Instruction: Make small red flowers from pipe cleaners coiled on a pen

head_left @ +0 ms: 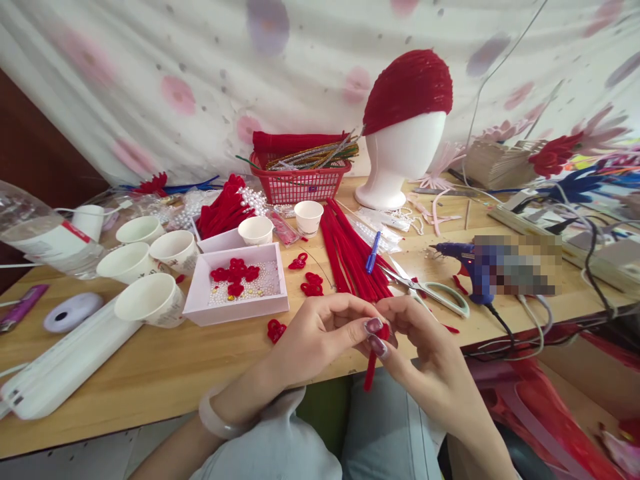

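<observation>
At the table's front edge, my left hand [315, 340] and my right hand [433, 363] meet, both with thumb and fingers pinched on one red pipe cleaner [370, 375]. Its upper part is curled between my fingertips and partly hidden; a straight tail hangs below. Just beyond my hands lies a bundle of long red pipe cleaners [345, 257], with a blue pen [373, 252] on top. Scissors [444, 298] rest to its right. Looped red pipe-cleaner shapes [313, 285] lie left of the bundle, and another looped shape [275, 331] sits beside my left wrist.
A white box [245, 311] holds red looped pieces and pearl beads. Several paper cups [150, 303] stand left. Behind are a red basket [300, 183] and a foam head [400, 143] in a red cap. A blue glue gun [463, 260] with cables and a power strip [575, 250] occupy the right.
</observation>
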`<move>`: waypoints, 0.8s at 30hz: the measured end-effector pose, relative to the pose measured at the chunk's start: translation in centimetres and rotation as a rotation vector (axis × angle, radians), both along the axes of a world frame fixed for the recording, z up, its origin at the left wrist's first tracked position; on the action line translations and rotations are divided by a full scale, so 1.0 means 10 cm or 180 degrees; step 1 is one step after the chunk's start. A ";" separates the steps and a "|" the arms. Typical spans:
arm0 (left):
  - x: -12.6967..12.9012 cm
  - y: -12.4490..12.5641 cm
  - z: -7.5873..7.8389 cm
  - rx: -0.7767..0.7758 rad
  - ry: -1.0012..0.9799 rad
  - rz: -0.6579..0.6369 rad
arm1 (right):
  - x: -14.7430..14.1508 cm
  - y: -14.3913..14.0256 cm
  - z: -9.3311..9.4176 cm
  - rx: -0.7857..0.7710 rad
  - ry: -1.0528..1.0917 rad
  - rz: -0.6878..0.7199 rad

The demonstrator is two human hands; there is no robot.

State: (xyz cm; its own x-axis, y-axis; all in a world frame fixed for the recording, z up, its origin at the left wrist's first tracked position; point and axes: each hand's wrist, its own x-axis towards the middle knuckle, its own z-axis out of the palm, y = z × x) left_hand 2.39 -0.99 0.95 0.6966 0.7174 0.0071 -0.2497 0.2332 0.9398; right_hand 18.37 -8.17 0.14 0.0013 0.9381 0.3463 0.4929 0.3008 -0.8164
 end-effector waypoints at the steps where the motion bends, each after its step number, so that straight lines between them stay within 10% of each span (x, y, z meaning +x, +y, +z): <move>1: 0.00 0.01 -0.01 -0.0075 0.0010 -0.0003 | 0.00 0.00 0.01 0.0041 -0.0096 0.0008; 24: -0.02 0.07 -0.13 -0.0648 -0.0463 -0.0570 | 0.03 -0.04 0.04 0.0675 -0.0637 -0.0178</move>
